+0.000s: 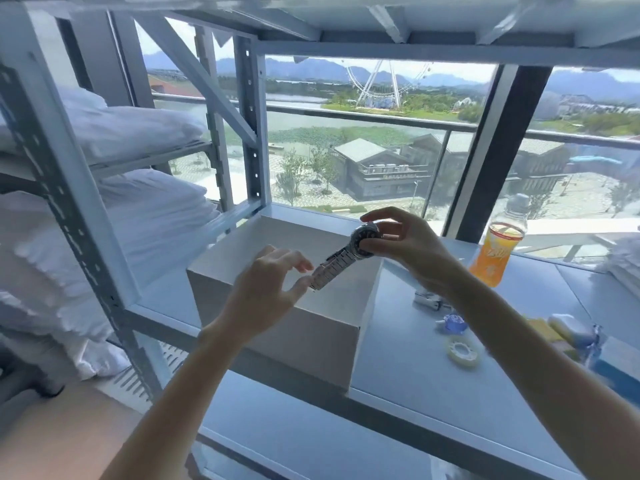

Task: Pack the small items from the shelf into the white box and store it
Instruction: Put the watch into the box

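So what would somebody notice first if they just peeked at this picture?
Probably the silver watch, held up over the open white box in the middle: the right hand grips its dial and the left hand pinches the strap's end. Next, the bright orange drink bottle standing on the shelf to the right. Far outside, behind it all, a big Ferris wheel stands.

silver watch (341,260) held above open white box (304,341).
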A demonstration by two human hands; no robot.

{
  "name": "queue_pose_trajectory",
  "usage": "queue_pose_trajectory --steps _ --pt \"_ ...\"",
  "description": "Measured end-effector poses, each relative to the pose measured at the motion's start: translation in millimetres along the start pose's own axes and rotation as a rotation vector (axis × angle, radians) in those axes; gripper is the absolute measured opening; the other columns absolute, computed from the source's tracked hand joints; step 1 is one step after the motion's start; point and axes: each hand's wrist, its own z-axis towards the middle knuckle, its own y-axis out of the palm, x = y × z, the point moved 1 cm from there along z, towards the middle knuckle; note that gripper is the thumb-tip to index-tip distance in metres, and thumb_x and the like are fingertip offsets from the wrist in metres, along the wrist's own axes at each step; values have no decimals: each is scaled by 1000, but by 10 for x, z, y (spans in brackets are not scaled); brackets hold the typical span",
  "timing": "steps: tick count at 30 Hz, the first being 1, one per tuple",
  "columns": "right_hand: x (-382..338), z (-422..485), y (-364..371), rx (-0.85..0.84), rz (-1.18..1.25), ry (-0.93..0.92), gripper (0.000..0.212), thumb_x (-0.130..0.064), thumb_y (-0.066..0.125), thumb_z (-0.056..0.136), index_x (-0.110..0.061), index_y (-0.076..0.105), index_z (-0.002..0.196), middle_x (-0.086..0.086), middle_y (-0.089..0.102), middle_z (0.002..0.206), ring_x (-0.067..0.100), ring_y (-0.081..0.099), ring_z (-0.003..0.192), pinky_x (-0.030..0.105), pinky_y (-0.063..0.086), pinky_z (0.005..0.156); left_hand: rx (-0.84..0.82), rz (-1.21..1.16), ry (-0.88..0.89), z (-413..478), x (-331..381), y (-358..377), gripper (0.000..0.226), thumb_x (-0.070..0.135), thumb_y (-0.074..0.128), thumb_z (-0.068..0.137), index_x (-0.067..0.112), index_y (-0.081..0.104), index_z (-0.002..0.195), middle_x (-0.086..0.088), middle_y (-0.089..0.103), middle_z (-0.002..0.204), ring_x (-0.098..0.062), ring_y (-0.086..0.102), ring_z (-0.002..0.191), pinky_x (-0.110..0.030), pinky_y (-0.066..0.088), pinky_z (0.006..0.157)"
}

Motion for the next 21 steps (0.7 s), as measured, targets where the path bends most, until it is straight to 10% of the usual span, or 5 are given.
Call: queue_pose_trajectory --steps 13,21 --pt "581 1394 1286 -6 -249 204 30 -1 73 74 -6 61 102 7 65 85 21 63 79 29 55 76 -181 134 133 -99 -1530 -404 36 34 36 90 18 63 72 6 65 71 -16 57 74 -33 48 74" --pt "1075 1688 1342 -163 -211 508 25 0 62 82 2 60 107 13 63 95 18 64 81 26 57 72 -154 32 273 -157 -1606 -307 26 41 43 93 33 30 71 12 46 60 -10 47 60 -23 34 73"
